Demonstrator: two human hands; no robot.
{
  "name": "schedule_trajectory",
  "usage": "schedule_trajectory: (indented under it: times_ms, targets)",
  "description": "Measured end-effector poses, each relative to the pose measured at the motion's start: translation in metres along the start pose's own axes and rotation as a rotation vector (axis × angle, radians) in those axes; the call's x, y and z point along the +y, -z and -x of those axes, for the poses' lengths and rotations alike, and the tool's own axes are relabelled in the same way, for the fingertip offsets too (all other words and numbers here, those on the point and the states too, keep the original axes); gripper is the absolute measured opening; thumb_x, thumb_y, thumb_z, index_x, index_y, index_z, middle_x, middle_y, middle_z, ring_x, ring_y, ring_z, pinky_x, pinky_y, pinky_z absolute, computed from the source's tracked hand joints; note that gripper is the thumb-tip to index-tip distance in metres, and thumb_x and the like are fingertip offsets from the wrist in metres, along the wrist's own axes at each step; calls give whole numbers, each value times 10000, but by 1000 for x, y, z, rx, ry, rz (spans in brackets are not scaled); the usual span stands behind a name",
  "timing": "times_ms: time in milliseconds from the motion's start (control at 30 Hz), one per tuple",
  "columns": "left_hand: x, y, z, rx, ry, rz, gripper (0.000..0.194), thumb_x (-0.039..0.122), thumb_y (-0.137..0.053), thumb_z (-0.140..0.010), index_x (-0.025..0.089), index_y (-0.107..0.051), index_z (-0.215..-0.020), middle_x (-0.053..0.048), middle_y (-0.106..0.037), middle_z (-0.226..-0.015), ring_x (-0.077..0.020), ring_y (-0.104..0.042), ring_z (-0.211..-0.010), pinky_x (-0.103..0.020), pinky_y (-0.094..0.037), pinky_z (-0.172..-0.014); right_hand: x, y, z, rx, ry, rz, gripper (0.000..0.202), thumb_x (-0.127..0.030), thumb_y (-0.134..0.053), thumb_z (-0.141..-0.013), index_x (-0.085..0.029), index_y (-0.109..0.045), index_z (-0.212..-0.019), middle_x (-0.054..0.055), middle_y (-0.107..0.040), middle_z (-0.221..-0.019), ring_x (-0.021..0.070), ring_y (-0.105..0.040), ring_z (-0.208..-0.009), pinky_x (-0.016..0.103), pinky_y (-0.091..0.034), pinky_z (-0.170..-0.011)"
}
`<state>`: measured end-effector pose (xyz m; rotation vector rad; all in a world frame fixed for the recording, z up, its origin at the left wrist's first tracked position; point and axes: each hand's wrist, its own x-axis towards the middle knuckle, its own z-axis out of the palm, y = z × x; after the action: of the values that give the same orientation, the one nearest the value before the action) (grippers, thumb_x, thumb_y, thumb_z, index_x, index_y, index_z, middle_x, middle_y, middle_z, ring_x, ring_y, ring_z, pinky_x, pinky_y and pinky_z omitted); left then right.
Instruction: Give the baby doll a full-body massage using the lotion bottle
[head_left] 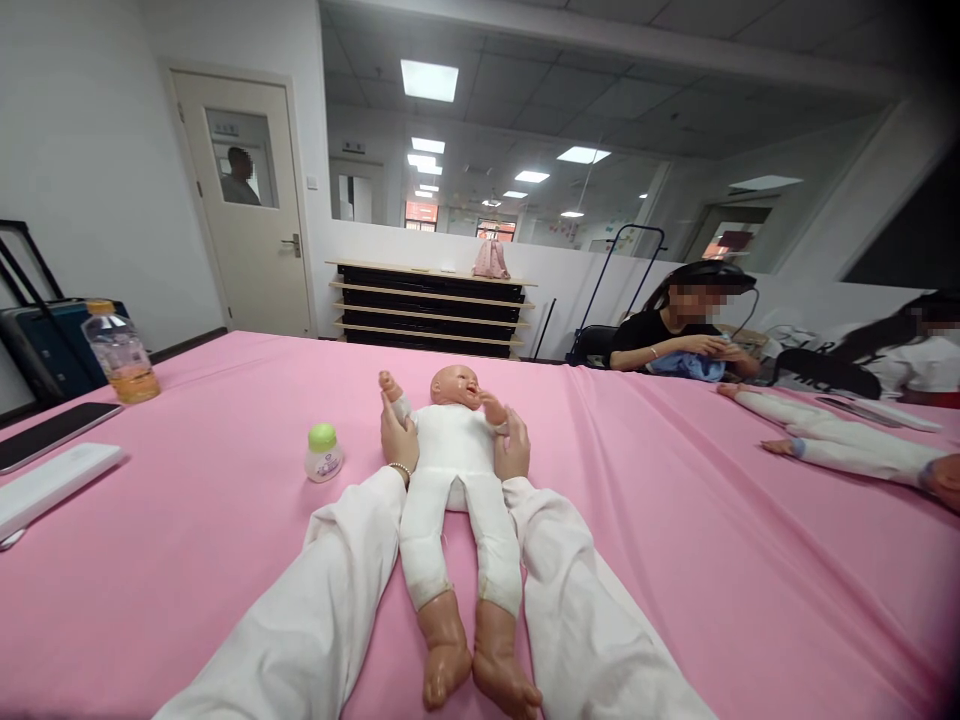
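Observation:
A baby doll (456,440) with a white cloth body and bare plastic head, hands and feet lies on its back in front of me, feet toward me. My left hand (397,438) is closed around its upper arm at the left side of the picture. On the other side, my right hand (513,446) grips the doll's other arm close to the body. Some fingers of both hands are hidden behind the doll. A small round jar (324,455) with a green lid stands to the left of my left hand.
A pink cloth (225,480) covers the table. At the left are a drink bottle (124,355), a black phone (56,435) and a white oblong device (56,490). Another doll (862,435) lies at the right, near a seated person (667,335) handling blue cloth.

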<state>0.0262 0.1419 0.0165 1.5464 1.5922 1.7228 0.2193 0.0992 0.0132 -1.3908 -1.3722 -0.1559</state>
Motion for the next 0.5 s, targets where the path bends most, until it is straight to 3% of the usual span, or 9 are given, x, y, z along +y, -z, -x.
schedule_trajectory:
  times_ms: [100,200,333,500]
  targets:
    - [3,-1,-3,-167,-273,-141,629,69,-424,-774,232,-297,-1369,-56,-459,-1320,-213,-424,-1185,-351,-345,-991,-5,0,1,-76,113,158,417,-130,-414,-788,-298,-577,-1133,63,-484,-1256,239,-376,-1215,524,-176,-1042]
    - [7,1,-5,-314,-445,-287,544,47,-397,-785,297,-467,-1263,-26,-518,-1259,-217,-440,-1113,-367,-344,-953,-8,3,1,-140,239,337,527,-65,-379,-759,-318,-528,-1197,69,-432,-1316,243,-339,-1242,547,-158,-1030]
    - [8,2,-5,-382,-516,-390,480,66,-407,-808,342,-552,-1173,-27,-568,-1181,-228,-444,-1031,-373,-350,-879,-7,4,2,-207,278,362,586,-41,-340,-732,-286,-487,-1244,71,-418,-1334,230,-344,-1238,521,-188,-1031]
    - [7,3,-3,-380,-520,-428,446,93,-415,-817,330,-566,-1163,-39,-569,-1167,-236,-432,-1022,-370,-347,-847,-3,3,2,-229,285,309,610,-42,-345,-676,-232,-487,-1238,73,-432,-1333,212,-380,-1217,496,-197,-1039]
